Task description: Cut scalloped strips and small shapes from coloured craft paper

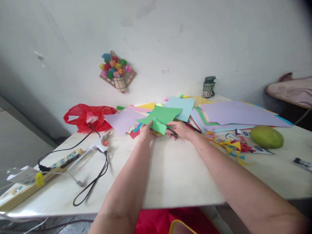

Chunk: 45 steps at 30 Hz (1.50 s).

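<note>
Near the middle of the table, my left hand [146,129] pinches the near left edge of a green paper sheet [163,113]. My right hand [179,130] is closed round the dark handles of a pair of scissors [172,131]. The scissor blades lie at the green paper, and a slit runs between its larger part and a smaller flap at the near edge. Under and behind the sheet are a light blue sheet [184,109], a lilac sheet [124,118] and scraps of coloured paper. Part of my left fingers is hidden beneath the paper.
On the left lie a red plastic bag [81,122], a glue gun [103,143] with a black cord, and a power strip [63,161]. To the right are stacked purple sheets [239,113], yellow scraps [230,146], a green fruit [266,136] and a dark bottle [208,87].
</note>
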{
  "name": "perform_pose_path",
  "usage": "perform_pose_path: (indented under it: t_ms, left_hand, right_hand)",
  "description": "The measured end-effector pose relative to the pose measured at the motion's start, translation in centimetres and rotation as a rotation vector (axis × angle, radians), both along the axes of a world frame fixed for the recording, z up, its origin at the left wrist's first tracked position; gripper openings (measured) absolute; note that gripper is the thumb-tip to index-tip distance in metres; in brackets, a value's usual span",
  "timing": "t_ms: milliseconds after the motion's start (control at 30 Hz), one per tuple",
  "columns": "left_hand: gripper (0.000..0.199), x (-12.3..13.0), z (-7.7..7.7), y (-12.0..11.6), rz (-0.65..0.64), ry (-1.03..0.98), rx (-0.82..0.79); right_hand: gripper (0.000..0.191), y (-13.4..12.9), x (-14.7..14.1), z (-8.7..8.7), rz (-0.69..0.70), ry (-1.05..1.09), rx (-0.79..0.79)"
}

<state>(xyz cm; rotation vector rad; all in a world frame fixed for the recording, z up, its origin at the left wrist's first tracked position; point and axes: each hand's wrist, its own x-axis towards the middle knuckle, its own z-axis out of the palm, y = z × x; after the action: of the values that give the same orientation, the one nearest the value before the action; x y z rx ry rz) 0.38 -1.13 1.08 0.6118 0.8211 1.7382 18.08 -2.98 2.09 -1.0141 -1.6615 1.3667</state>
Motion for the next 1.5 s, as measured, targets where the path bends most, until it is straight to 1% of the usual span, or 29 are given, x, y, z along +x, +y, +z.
perform_pose_path:
  t_ms: [33,67,200,333,433,633,833,933,1067,1200,1367,1500]
  left_hand:
    - [0.022,0.0,-0.1,0.0,-0.018,0.01,0.009]
    - [0.023,-0.1,-0.1,0.0,-0.039,0.025,0.015]
    - [0.025,-0.1,-0.3,-0.1,-0.122,0.092,0.001]
    - [0.025,-0.1,-0.4,-0.3,-0.182,0.118,0.003]
    - [0.025,0.0,-0.3,-0.5,-0.234,0.141,-0.005]
    - [0.03,0.1,0.0,-0.9,-0.292,0.211,-0.004]
    - [0.029,-0.2,-0.1,-0.8,-0.308,0.203,0.01]
    - [0.029,-0.2,-0.1,-0.7,-0.312,0.176,0.028]
    - [0.027,-0.1,0.1,-0.8,-0.284,0.16,-0.004]
    - [0.027,0.1,0.4,-0.9,-0.27,0.13,-0.006]
    - [0.029,0.0,0.6,-1.1,-0.292,0.124,-0.014]
    - [0.031,-0.2,0.6,-1.1,-0.33,0.143,-0.015]
  right_hand:
    - [0.029,0.0,0.2,0.1,0.018,-0.013,-0.01]
    - [0.027,-0.1,0.4,0.1,0.03,-0.024,-0.02]
    - [0.036,-0.2,0.9,0.5,0.04,-0.052,-0.065]
    - [0.041,-0.4,1.2,0.7,0.062,-0.038,-0.087]
    - [0.045,-0.3,1.5,0.5,0.108,-0.013,-0.083]
    - [0.05,0.2,2.1,-0.3,0.194,0.028,-0.097]
    - [0.051,0.0,2.1,0.1,0.174,0.026,-0.133]
    - [0.045,-0.2,2.0,0.4,0.159,0.018,-0.148]
    - [0.036,-0.2,1.9,0.5,0.167,0.036,-0.165]
    - [0.032,-0.3,1.9,0.6,0.175,0.07,-0.182]
    - [0.029,-0.2,2.0,0.5,0.171,0.057,-0.176]
    - [0.03,0.1,2.3,0.5,0.22,0.08,-0.194]
